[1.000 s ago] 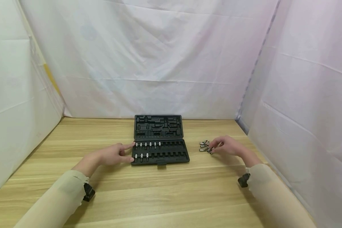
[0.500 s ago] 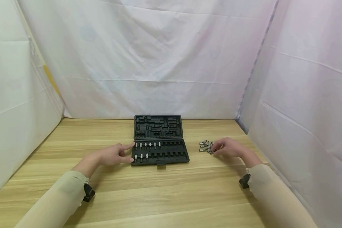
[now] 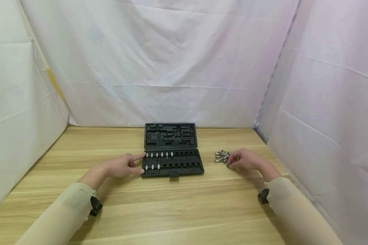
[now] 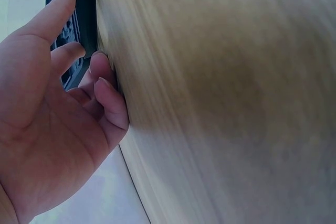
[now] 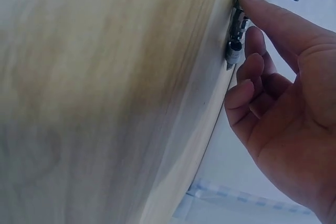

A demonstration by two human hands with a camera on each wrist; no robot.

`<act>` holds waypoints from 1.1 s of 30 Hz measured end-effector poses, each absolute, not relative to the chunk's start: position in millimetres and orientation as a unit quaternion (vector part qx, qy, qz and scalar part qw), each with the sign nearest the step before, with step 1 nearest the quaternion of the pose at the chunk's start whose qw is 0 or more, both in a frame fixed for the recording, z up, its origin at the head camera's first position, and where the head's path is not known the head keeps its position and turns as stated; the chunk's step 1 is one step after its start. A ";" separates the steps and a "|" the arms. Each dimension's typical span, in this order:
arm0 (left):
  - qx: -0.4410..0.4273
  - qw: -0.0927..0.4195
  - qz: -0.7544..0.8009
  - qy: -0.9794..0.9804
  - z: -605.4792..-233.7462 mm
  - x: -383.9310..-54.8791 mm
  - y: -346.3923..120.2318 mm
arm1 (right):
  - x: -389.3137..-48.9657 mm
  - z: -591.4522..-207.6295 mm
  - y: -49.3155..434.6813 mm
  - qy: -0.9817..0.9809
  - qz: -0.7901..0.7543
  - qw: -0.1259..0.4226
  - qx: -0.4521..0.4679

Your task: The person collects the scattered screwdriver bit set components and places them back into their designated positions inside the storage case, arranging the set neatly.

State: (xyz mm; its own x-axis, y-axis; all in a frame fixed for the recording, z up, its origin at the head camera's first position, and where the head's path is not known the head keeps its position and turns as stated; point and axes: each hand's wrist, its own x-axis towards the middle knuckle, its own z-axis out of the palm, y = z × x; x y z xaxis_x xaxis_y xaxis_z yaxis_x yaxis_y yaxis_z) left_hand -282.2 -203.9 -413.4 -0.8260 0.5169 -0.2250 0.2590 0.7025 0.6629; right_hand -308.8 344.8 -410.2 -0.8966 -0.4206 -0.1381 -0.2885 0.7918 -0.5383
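A black plastic case (image 3: 187, 172) lies unfolded on the table, with silver bit sockets (image 3: 152, 167) standing in the left slots of its two rows. My left hand (image 3: 122, 166) touches the case's left edge with thumb and index finger stretched apart; its other fingers are curled under, as the left wrist view shows. To the right of the case is a loose pile of bit sockets (image 3: 218, 157). At the pile's near right side, my right hand (image 3: 243, 159) pinches one bit socket (image 3: 228, 166) between thumb and fingertips. The fingers partly hide that socket.
The case's open lid (image 3: 170, 136) leans back behind its base, and a latch (image 3: 174, 176) sticks out in front. Light wood tabletop (image 3: 171, 211) surrounds the case. White sheets (image 3: 159, 61) hang behind the table and along both sides.
My right hand has drawn back slightly to the right and toward me, and one socket at its fingertips has shifted nearer. The left hand and the case stay put.
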 end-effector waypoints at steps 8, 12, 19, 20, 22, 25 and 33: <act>0.210 0.193 0.304 0.909 -410.7 -280.9 -203.5 | -309.9 -406.0 339.1 0.946 -0.255 0.085 -0.184; 0.211 0.193 0.305 0.908 -410.0 -280.8 -203.3 | -311.3 -401.7 331.1 0.941 -0.273 0.073 -0.187; 0.221 0.199 0.318 0.900 -411.3 -281.8 -203.5 | -313.4 -398.8 308.5 0.925 -0.325 0.095 -0.171; 0.222 0.200 0.319 0.899 -411.6 -282.2 -203.6 | -313.5 -399.5 304.5 0.920 -0.337 0.098 -0.173; 0.225 0.200 0.319 0.899 -411.7 -282.4 -203.9 | -313.7 -401.2 297.1 0.910 -0.359 0.101 -0.180; 0.222 0.201 0.316 0.900 -411.8 -282.0 -203.7 | -313.6 -402.9 286.4 0.896 -0.389 0.105 -0.187; 0.211 0.199 0.315 0.904 -412.1 -280.8 -203.6 | -316.9 -402.7 258.5 0.868 -0.446 0.114 -0.186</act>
